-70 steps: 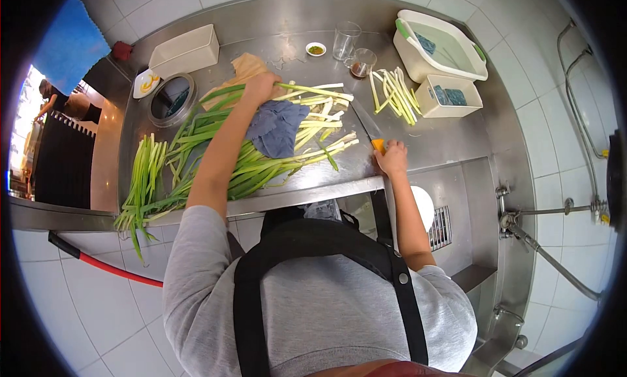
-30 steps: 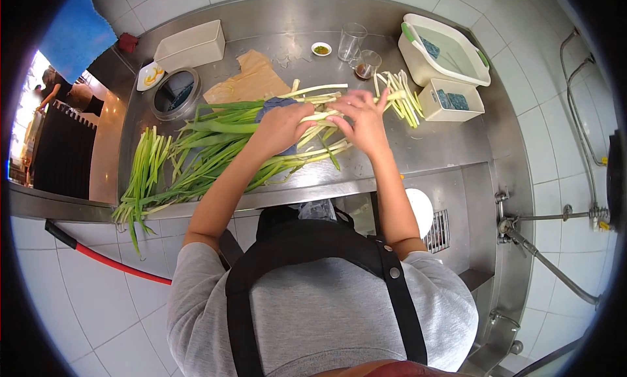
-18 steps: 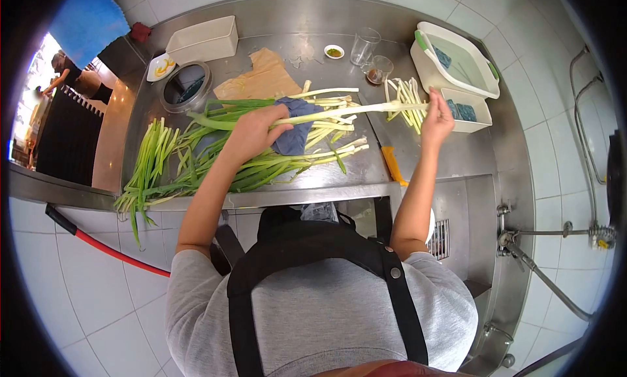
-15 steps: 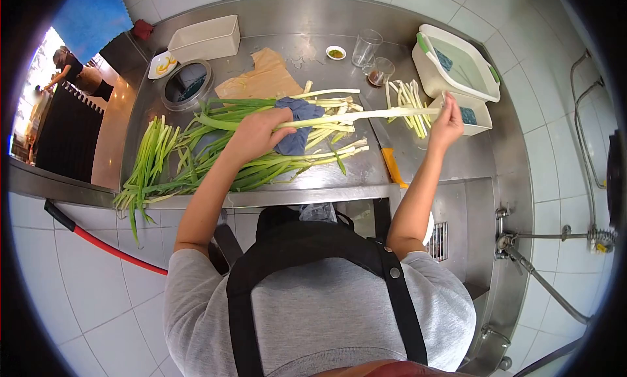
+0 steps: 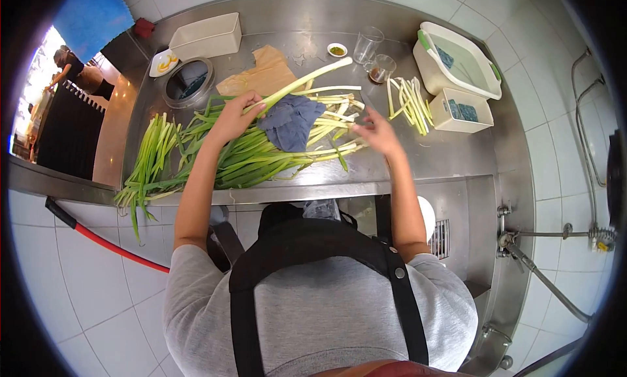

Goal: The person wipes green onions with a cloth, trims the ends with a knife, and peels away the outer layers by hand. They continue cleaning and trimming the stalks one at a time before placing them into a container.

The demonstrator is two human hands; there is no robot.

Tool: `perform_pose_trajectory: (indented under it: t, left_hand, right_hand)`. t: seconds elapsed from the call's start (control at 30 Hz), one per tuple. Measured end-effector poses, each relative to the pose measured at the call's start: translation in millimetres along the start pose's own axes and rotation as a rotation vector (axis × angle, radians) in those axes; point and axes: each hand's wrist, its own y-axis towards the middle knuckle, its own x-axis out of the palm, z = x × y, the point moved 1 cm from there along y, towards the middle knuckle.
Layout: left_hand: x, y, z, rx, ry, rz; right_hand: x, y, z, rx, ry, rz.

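stalk [image 5: 297, 86] in my left hand [image 5: 234, 115], lifted clear of the pile of greens [image 5: 261, 160]. it slants above the grey cloth [image 5: 290, 121], its white end pointing past the cloth toward the small dish [image 5: 337, 49]. my left hand is closed round it where green turns pale, knuckles up, just left of the cloth, arm stretched forward and nearly straight. my right hand [image 5: 380, 130] is right of the cloth, holding nothing, fingers loose and spread toward the white ends of the pile; whether they touch i cannot tell. to do this well, i judge, the grip should be firm without bruising and sit near the balance point, so the white end does not sag onto the cloth. lifting along the stalk's own line keeps its leaves from dragging the neighbours. cut strips [image 5: 408, 99] lie farther right of the cloth, beside the white box [image 5: 460, 109]
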Motion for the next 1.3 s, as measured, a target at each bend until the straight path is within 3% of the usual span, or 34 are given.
perform_pose_trajectory:
  t: [0.1,0.2,0.27,0.3,0.37,0.4,0.47,0.53,0.73,0.77,0.8,0.87,0.9,1.07,1.3]
  left_hand:
    - [2,9,-11,-0.020,-0.176,-0.022]
    - [9,15,-10,-0.067,-0.372,-0.046]
    - [13,17,-4,-0.071,-0.433,-0.028]
    - [15,17,-2,-0.064,-0.426,0.004]
    - [15,12,2,-0.059,-0.410,0.049]
    - [14,6,5,-0.052,-0.393,0.069]
    - [6,0,10,-0.034,-0.369,0.119]
    - [9,-2,13,0.010,-0.289,0.205]
    - [45,13,31,0.011,-0.274,0.130]
    - [52,15,34,0.125,-0.115,0.231]
    - [56,17,37,0.240,0.045,0.333]
    - [59,22,33,0.187,-0.009,0.297]
    - [63,24,29,0.186,0.034,0.308]
    - [79,20,31,0.126,0.147,0.381]
    - [74,-18,40,0.016,0.050,0.082]
  right_hand:
    - [51,7,-34,-0.086,-0.111,-0.080]
    - [108,22,-59,-0.231,-0.064,-0.037]
    - [136,26,-72,-0.457,-0.254,0.115]
    - [140,35,-67,-0.468,-0.252,0.113]
    - [153,56,-52,-0.351,-0.396,-0.280]
    - [147,57,-52,-0.367,-0.394,-0.281]
    - [122,57,-56,-0.129,0.463,0.096]
    - [91,38,-91,-0.109,1.347,-0.047]
    - [87,12,-140,-0.160,1.588,-0.278]
    - [91,11,-145,-0.207,1.653,-0.337]
    - [95,10,-145,-0.216,1.650,-0.324]
    - [109,9,-135,-0.086,1.533,-0.242]
    - [116,7,-137,-0.130,1.362,-0.126]
    - [114,5,-132,0.024,1.375,0.022]
    - [41,52,-97,0.141,1.529,0.442]
